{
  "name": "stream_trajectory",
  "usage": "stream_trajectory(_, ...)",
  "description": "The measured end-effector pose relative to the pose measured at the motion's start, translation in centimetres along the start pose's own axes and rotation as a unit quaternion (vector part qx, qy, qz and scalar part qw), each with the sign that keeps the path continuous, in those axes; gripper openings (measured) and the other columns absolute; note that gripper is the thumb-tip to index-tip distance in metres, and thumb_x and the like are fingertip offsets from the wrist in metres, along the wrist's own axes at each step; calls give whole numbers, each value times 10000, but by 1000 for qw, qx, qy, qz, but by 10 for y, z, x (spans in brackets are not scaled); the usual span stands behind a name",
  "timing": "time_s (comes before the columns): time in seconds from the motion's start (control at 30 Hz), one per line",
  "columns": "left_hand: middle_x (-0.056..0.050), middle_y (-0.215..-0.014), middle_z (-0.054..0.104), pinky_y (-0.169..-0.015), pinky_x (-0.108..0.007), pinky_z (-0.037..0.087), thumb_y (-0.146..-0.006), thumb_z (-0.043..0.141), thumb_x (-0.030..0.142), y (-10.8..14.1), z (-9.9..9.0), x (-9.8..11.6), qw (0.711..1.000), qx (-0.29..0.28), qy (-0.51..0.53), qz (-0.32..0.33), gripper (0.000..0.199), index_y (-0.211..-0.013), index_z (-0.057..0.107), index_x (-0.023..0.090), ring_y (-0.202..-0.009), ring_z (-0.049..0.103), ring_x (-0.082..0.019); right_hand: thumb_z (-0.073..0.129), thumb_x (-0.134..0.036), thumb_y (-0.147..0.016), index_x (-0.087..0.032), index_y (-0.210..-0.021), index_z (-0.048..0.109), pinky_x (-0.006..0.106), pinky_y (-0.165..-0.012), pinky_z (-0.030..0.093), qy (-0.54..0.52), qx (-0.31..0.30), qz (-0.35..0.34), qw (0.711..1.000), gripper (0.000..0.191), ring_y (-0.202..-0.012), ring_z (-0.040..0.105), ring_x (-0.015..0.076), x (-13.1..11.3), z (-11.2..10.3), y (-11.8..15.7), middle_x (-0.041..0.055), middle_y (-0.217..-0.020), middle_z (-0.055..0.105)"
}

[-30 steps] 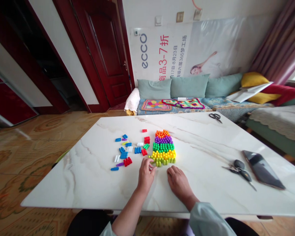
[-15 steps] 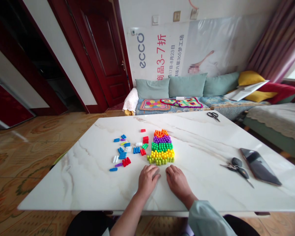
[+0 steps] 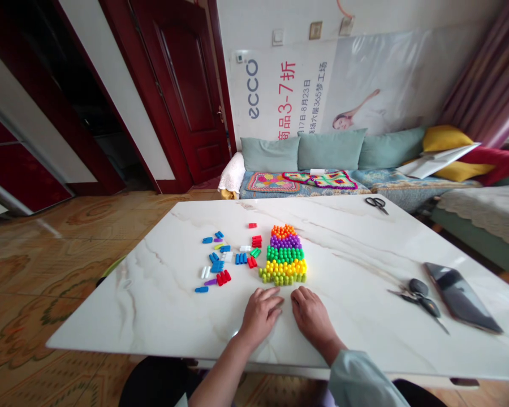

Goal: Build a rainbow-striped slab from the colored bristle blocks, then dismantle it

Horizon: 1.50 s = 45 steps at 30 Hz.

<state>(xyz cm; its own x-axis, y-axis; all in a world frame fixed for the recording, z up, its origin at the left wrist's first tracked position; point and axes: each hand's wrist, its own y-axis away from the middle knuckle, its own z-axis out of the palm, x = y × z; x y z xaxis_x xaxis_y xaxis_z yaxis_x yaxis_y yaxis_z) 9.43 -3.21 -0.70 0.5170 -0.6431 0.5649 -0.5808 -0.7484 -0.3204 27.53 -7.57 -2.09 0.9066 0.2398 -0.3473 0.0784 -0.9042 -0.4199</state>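
Small bowling-pin-shaped plastic pegs (image 3: 285, 255) stand upright in a packed block, banded orange, purple, green, yellow and olive from far to near. My left hand (image 3: 261, 316) rests on the table just in front of the olive row, its fingers a little apart and nothing visible in them. Beside it lies my right hand (image 3: 314, 317), fingers curled together against the tabletop, with no object showing. Both hands are near the olive pegs without visibly gripping any. Left of the block, loose pegs (image 3: 218, 267) in blue, red, white, purple and green lie on their sides.
On the right of the white marble-patterned table (image 3: 152, 305) lie a dark phone (image 3: 462, 297) and a bunch of keys (image 3: 424, 297). Black-handled scissors (image 3: 376, 203) lie near the far right corner. A sofa (image 3: 263, 192) with cushions stands behind the table.
The whole view has shifted, so the table and pegs appear slightly further right. My left hand's fingers have spread a little. The pegs keep their arrangement.
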Motion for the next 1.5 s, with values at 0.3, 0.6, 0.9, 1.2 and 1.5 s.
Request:
stream_trajectory(0.3,-119,-1324,519,-1054,-475,414,-825,513,100,31,-22,-50,979,168,-94,-67,397,-1194,610,210,-1253,463,-270,416,-116,-878,-198,-798,503,283,-690,366,2,6,-4,1000,144,-743,511,172,2,0,0,38,-777,541)
stream_trajectory(0.6,-113,-1343,505,-1078,-497,382,-879,468,160,28,-36,-85,965,184,-164,-88,428,-1302,510,202,-1278,439,-283,422,-126,-884,-197,-794,506,282,-689,367,-2,10,-3,1000,142,-739,506,170,2,0,0,36,-772,541)
stream_trajectory(0.9,-67,-1108,618,-978,-430,478,-844,505,118,22,-43,-78,979,158,-116,-55,324,-1121,624,235,-1109,544,-242,411,-134,-897,-199,-801,499,286,-699,374,-4,2,-3,1000,146,-745,509,175,2,0,0,40,-777,537)
stream_trajectory(1.2,-83,-1245,566,-1044,-386,430,-831,448,76,-16,-48,-100,984,138,-99,-57,384,-1150,617,207,-1188,523,-208,416,-141,-904,-192,-807,506,288,-701,385,2,-2,0,1000,142,-740,512,175,2,0,1,42,-782,543)
stream_trajectory(1.5,-89,-1112,618,-966,-386,430,-780,582,188,-65,-56,-103,969,58,-179,-158,394,-1170,628,214,-1095,534,-259,417,-140,-904,-186,-814,515,286,-707,383,-2,-7,5,1000,141,-747,510,173,2,1,1,42,-789,545)
